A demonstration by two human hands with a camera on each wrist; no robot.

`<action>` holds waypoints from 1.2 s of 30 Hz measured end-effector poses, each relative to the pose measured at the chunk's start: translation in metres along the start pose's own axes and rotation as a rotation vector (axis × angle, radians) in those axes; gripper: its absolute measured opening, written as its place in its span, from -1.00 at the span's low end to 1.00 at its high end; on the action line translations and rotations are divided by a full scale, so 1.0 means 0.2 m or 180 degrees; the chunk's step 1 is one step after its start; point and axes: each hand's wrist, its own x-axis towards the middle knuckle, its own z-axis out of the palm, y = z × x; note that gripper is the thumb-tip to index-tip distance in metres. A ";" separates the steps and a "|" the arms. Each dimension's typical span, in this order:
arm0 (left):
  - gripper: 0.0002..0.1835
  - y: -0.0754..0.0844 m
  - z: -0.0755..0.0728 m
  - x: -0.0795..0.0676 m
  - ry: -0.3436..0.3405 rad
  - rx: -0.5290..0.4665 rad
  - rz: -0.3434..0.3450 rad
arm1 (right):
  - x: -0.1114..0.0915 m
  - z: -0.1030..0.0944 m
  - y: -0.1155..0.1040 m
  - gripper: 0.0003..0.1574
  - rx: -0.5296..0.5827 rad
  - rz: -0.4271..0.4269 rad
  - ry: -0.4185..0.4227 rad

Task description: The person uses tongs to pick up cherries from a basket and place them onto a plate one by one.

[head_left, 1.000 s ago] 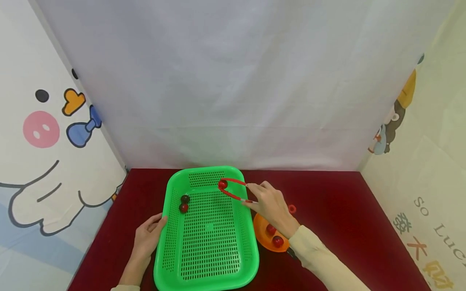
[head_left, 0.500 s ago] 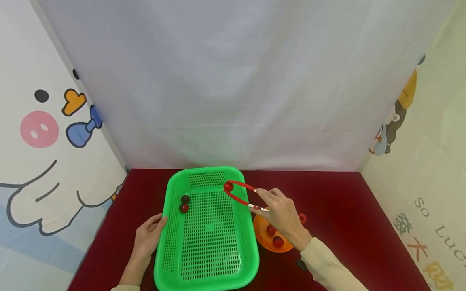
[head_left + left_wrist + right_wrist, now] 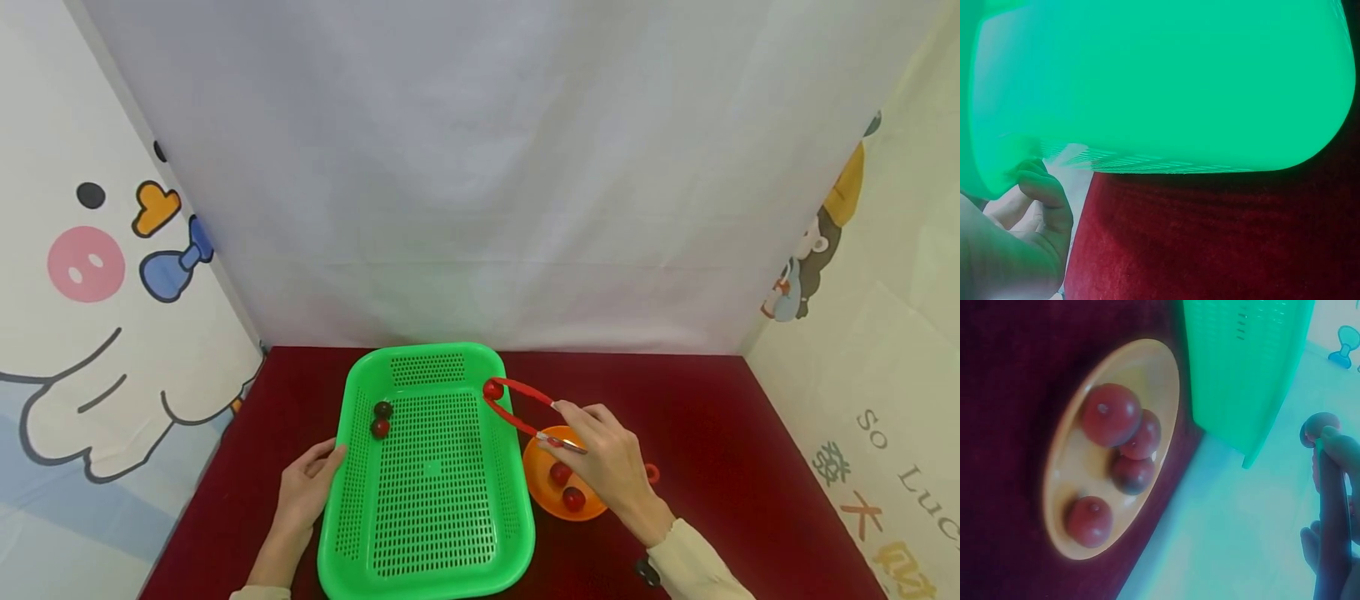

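In the head view, the left hand (image 3: 306, 492) grips the left rim of a green perforated plastic basket (image 3: 517, 533). Curled fingers of this hand show at the basket's edge in the left wrist view. The right hand (image 3: 603, 458) holds red tongs (image 3: 525, 390) with pale grips; a red ring end shows beyond the wrist. Pinched between the tong tips is a round red fruit (image 3: 492, 389), over the basket's right rim. Two dark red fruits (image 3: 381, 428) lie together inside the basket, near its left wall.
An orange plate (image 3: 542, 487) stands right of the basket, partly beneath the right hand. Several round red fruits (image 3: 1112, 414) lie on it in the right wrist view. A dark red cloth (image 3: 705, 433) covers the table. Pale printed curtains hang at the back and sides.
The right hand has moved right and toward the near side, carrying the tongs and fruit from inside the basket's far right corner to its right rim. The left hand and basket stay put.
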 end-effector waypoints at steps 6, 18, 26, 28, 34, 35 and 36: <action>-0.33 0.00 0.00 0.01 0.0026 0.0035 0.0012 | -0.05 -0.03 0.01 -0.36 0.0049 -0.0004 0.0211; -0.35 0.00 0.01 0.01 0.0040 0.0056 -0.0037 | -0.17 -0.12 0.02 -0.28 0.0074 0.0178 0.0212; -0.34 0.01 0.00 0.00 0.0027 0.0048 -0.0040 | -0.27 -0.17 0.02 -0.27 0.0028 0.0442 0.0025; -0.33 0.01 0.00 0.00 0.0032 0.0057 -0.0041 | -0.29 -0.17 0.02 -0.28 0.0026 0.0520 -0.0024; -0.35 0.01 0.00 0.00 0.0049 0.0075 -0.0061 | -0.35 -0.18 0.00 -0.29 0.0042 0.0653 -0.0109; -0.35 0.01 0.00 0.00 0.0048 0.0069 -0.0064 | -0.36 -0.18 0.00 -0.31 0.0044 0.0662 -0.0127; -0.35 0.00 0.00 0.00 0.0049 0.0069 -0.0065 | -0.37 -0.18 0.00 -0.33 0.0036 0.0652 -0.0141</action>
